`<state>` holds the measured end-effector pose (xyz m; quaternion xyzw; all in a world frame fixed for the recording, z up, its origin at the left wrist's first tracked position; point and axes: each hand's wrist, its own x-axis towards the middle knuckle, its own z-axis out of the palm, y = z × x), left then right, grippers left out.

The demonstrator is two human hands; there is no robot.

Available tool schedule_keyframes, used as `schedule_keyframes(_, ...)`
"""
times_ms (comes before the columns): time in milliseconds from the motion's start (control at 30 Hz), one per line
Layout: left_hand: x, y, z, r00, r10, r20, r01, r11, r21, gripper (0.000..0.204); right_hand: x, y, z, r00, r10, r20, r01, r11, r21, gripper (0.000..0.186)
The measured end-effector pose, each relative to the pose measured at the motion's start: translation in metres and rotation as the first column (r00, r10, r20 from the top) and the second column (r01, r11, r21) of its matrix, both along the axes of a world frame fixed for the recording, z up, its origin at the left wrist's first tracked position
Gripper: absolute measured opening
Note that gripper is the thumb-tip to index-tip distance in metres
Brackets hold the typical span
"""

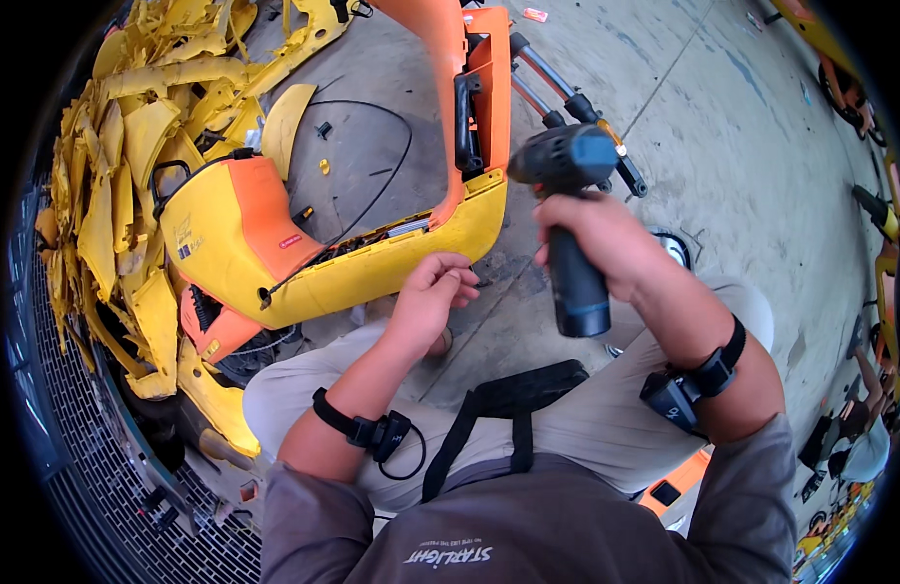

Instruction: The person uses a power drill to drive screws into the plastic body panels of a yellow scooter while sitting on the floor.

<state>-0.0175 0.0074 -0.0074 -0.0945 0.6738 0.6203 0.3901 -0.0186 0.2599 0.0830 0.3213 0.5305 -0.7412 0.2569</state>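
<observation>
My right hand (596,234) is wrapped around the handle of a dark cordless drill (578,282), held up over my right knee and slightly blurred. Its head points left toward an electric scooter body (391,268) with yellow and orange panels, which lies on its side in front of me. Close to the lower edge of the yellow side panel is my left hand (435,297), its fingers curled and the thumb against them. Whatever may be between those fingertips is hidden. A black cable (406,146) loops out of the scooter body, and a front fork (557,83) sticks out beyond it.
A heap of broken yellow plastic panels (143,146) fills the left, beside a metal grating (90,419). Small loose parts, among them a yellow piece (324,166), lie on the concrete floor. At the far right another person (863,428) sits near more yellow scooters (893,214).
</observation>
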Motion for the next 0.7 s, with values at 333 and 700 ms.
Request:
schedule_keyframes(333, 0.003, 0.008, -0.004, 0.996, -0.087, -0.035, 0.087, 0.996, 0.003, 0.017, 0.014, 0.021, -0.05, 0.995, 0.09, -0.038, -0.083, 0.985, 0.149, 0.025)
schedule_keyframes(700, 0.019, 0.056, -0.009, 0.807, -0.072, 0.586, 0.038, 0.997, 0.071, 0.069, 0.055, -0.03, -0.082, 0.55, 0.764, 0.337, -0.63, 0.115, 0.768, 0.038)
